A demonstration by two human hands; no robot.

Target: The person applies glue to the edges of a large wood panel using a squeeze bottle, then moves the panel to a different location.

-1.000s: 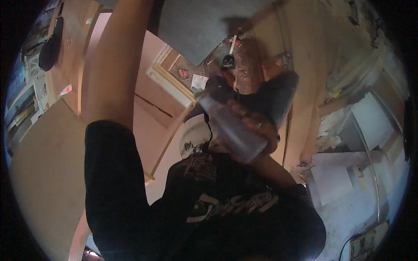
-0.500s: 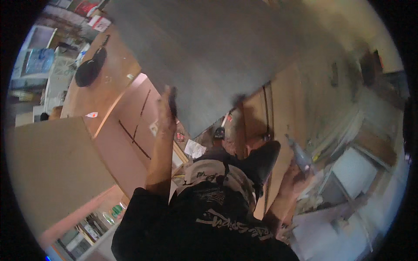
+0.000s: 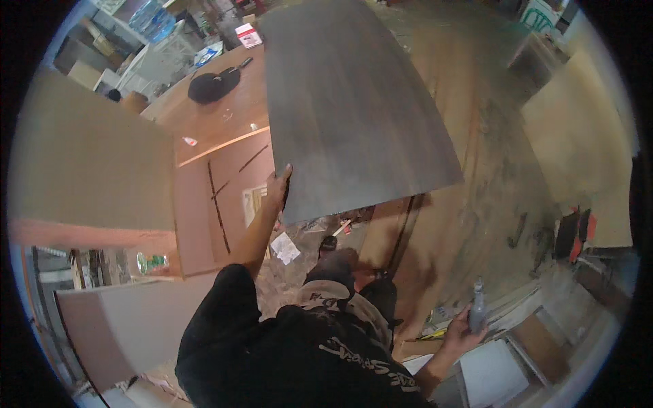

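Observation:
A large dark wood-grain panel (image 3: 354, 109) fills the upper middle of the view, its near edge tilted. Along its left edge, close to the near corner, my left hand (image 3: 279, 185) is closed, thumb on the top face. The underside of that grip is hidden. Off to the lower right, my right hand (image 3: 464, 331) is wrapped round a small greyish squeeze bottle (image 3: 478, 307) with a narrow tip pointing up. The bottle is well apart from the panel.
A brown tabletop (image 3: 204, 122) with a black cap (image 3: 213, 86) lies left of the panel. Pinkish boards (image 3: 194, 224) stand below it. Paper (image 3: 286, 248) litters the floor by my feet. Board offcuts (image 3: 493, 374) lean at lower right; a large board (image 3: 578, 149) stands far right.
My view has swung, so the tabletop and cap appear farther right. The panel shows a broader near edge now. My right hand with the bottle appears lower; my left hand keeps its hold.

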